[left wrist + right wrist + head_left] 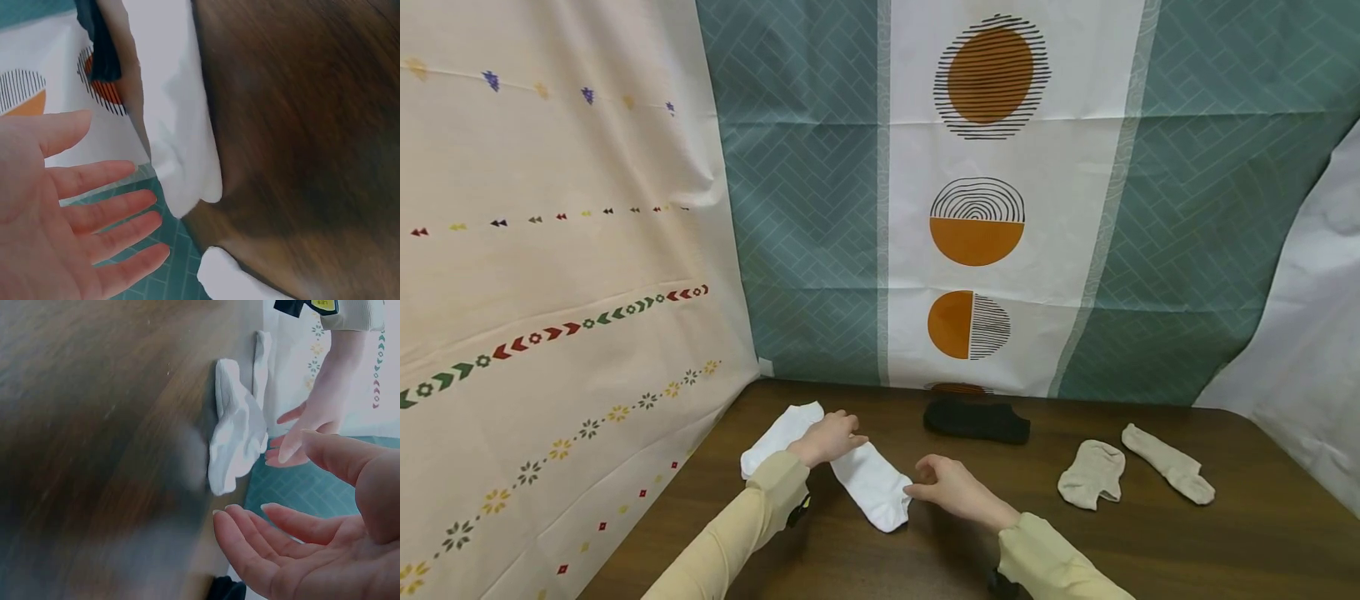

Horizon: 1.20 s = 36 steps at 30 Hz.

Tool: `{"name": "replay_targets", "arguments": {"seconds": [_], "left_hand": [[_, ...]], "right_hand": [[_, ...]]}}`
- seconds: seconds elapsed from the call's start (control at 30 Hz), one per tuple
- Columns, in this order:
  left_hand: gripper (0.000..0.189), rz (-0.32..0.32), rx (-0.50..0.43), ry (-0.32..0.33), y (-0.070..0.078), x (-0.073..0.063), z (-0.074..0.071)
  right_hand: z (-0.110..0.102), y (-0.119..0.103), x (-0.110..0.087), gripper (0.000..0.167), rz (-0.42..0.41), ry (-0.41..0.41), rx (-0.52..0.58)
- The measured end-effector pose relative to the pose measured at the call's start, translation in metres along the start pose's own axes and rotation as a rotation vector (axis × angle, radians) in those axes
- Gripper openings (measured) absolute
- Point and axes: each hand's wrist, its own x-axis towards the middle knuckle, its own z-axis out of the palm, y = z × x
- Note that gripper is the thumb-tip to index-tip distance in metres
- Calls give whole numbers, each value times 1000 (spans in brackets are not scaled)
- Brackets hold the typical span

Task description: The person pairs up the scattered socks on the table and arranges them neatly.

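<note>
A white ankle sock (872,487) lies flat and slanted on the brown table between my two hands. My left hand (829,438) is over its far end, fingers loosely extended and holding nothing; the left wrist view shows the palm and spread fingers (125,212) beside the sock. Close to the sock's near right end is my right hand (958,490). In the right wrist view, its thumb and fingers (244,547) stand apart, with nothing gripped. A second white sock (778,440) lies to the left, partly hidden behind the left hand.
A black sock (977,420) lies toward the back of the table (1022,533). Two beige socks, one wider (1090,473) and one narrow (1168,464), are on the right. Patterned cloth (808,200) hangs behind the table, with more cloth at both sides.
</note>
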Motion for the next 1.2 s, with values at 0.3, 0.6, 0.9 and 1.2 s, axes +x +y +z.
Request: {"name": "replay_targets", "arguments": {"seconds": [0.3, 0.6, 0.9, 1.2], "left_hand": [[30, -37, 24, -26, -7, 2, 3], [24, -37, 44, -29, -9, 2, 5], [21, -47, 42, -58, -14, 4, 8], [13, -40, 6, -53, -17, 2, 8]], "right_hand": [[7, -2, 5, 44, 47, 5, -26], [11, 2, 7, 41, 50, 1, -50], [14, 4, 11, 34, 42, -2, -72], [15, 1, 16, 24, 81, -25, -94]]}}
